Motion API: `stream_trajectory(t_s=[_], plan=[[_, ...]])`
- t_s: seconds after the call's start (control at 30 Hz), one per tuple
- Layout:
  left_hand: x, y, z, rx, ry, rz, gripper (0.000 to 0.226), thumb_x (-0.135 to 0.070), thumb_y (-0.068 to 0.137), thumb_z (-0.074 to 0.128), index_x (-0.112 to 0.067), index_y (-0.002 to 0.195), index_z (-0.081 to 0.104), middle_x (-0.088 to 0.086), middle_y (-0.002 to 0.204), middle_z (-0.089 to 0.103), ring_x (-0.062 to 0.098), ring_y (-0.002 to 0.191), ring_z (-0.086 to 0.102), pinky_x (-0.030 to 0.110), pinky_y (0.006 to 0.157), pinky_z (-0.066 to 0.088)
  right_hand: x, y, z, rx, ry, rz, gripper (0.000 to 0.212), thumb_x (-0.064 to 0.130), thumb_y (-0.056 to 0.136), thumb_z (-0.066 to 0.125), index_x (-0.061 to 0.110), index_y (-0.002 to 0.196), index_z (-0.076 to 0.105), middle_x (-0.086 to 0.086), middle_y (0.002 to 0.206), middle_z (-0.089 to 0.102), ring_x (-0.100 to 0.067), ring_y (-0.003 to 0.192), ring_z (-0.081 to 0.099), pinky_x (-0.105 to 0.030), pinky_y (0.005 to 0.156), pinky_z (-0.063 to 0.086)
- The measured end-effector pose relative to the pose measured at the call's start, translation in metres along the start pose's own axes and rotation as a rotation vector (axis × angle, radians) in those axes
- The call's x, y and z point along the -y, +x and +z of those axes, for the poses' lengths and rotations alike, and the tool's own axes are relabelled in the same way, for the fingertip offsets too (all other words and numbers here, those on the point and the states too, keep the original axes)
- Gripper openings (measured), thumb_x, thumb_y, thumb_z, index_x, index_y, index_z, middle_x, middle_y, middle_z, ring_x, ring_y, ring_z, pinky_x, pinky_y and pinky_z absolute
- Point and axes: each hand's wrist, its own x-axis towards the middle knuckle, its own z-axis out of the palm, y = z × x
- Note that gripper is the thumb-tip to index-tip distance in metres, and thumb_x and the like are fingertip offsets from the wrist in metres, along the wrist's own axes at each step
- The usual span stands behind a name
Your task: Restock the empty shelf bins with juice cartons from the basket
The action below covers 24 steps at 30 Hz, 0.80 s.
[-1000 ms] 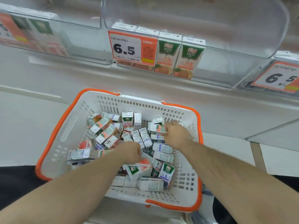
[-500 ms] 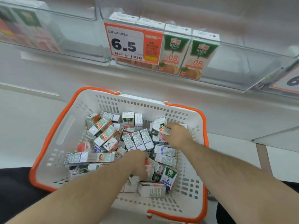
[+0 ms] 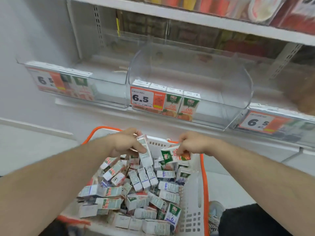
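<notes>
Bright, even light — edges smeared, wide-angle bowed.

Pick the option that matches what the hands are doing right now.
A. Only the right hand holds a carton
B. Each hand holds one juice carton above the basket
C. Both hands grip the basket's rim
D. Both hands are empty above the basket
B: the left hand grips a white carton and the right hand pinches a green-and-orange carton, both raised over the basket.
</notes>
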Motion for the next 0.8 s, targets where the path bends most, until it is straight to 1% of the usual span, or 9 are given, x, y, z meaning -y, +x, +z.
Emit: stream_trajectory(t_s=[0.07,0.13,0.23,0.3,0.4,0.5,0.6,0.7,0.8], plan=[[-0.025,-0.018,-0.006,0.041,-0.116,0.031,0.039,0.02,0.08,0.058,-0.01,0.104,0.05,0.014,0.086,0.067,0.023,0.074,0.07,0.033,0.065,0.06,0.007,-0.013,-0.014,0.001,0.135,-0.051,0.018,0.009,0.078,0.074,0.012,0.076,0.056,-0.006,0.066,0.062,-0.019,0.063,0.053,-0.027,0.056,0.037],[-0.044,-0.036,-0.011,0.085,-0.261,0.044,0.043,0.017,0.073,0.06,-0.007,0.108,0.056,0.018,0.088,0.071,0.029,0.08,0.072,0.037,0.069,0.061,0.011,-0.024,-0.022,0.028,0.299,-0.075,0.018,0.008,0.078,0.074,0.008,0.091,0.062,-0.013,0.08,0.067,-0.023,0.07,0.058,-0.032,0.062,0.042],[-0.055,-0.055,-0.013,0.1,-0.473,0.078,0.068,0.013,0.042,0.082,-0.004,0.104,0.06,0.025,0.092,0.071,0.036,0.082,0.072,0.043,0.069,0.061,0.008,-0.032,-0.024,0.159,0.601,-0.074,0.054,0.006,0.066,0.07,0.002,0.118,0.061,-0.018,0.097,0.068,-0.025,0.075,0.064,-0.033,0.067,0.05],[-0.054,-0.062,-0.012,0.091,-0.632,0.093,0.078,0.01,0.028,0.088,0.002,0.101,0.062,0.03,0.099,0.069,0.039,0.085,0.072,0.043,0.067,0.061,0.006,-0.037,-0.021,0.27,0.77,-0.104,0.058,-0.001,0.062,0.065,0.001,0.12,0.06,-0.017,0.095,0.069,-0.028,0.076,0.068,-0.035,0.073,0.056],[-0.055,-0.065,-0.006,0.025,-0.822,0.079,0.05,-0.002,0.066,0.068,0.009,0.114,0.06,0.03,0.11,0.067,0.04,0.093,0.07,0.04,0.072,0.061,0.006,-0.037,-0.015,0.301,0.962,-0.156,0.067,-0.007,0.046,0.067,0.001,0.112,0.061,-0.023,0.104,0.064,-0.039,0.086,0.07,-0.047,0.09,0.052],[-0.058,-0.066,0.002,-0.06,-0.93,0.058,0.041,-0.018,0.075,0.066,0.004,0.109,0.066,0.026,0.11,0.069,0.038,0.094,0.07,0.04,0.074,0.059,0.01,-0.036,-0.008,0.239,1.164,-0.211,0.055,-0.014,0.037,0.055,0.0,0.087,0.072,-0.026,0.094,0.067,-0.043,0.089,0.069,-0.052,0.092,0.049],[-0.06,-0.067,0.007,-0.09,-0.923,0.016,0.037,-0.034,0.079,0.065,-0.006,0.103,0.069,0.015,0.094,0.073,0.026,0.077,0.068,0.03,0.073,0.056,0.014,-0.04,-0.006,0.183,1.284,-0.224,0.034,-0.011,0.05,0.048,0.001,0.07,0.073,-0.022,0.082,0.066,-0.043,0.092,0.064,-0.056,0.092,0.045],[-0.061,-0.067,0.012,-0.086,-0.971,0.052,0.041,-0.025,0.075,0.066,-0.006,0.112,0.067,0.014,0.091,0.071,0.024,0.078,0.066,0.03,0.072,0.055,0.026,-0.047,-0.007,0.127,1.289,-0.225,0.02,0.004,0.059,0.06,0.007,0.075,0.072,-0.016,0.079,0.065,-0.038,0.088,0.062,-0.05,0.076,0.053],[-0.063,-0.068,0.016,-0.016,-0.936,0.125,0.04,-0.005,0.076,0.06,-0.004,0.116,0.06,0.021,0.094,0.068,0.033,0.09,0.069,0.055,0.08,0.057,0.039,-0.051,-0.005,-0.011,1.173,-0.244,0.038,0.017,0.062,0.072,0.011,0.098,0.062,-0.008,0.077,0.065,-0.028,0.073,0.065,-0.037,0.059,0.056]])
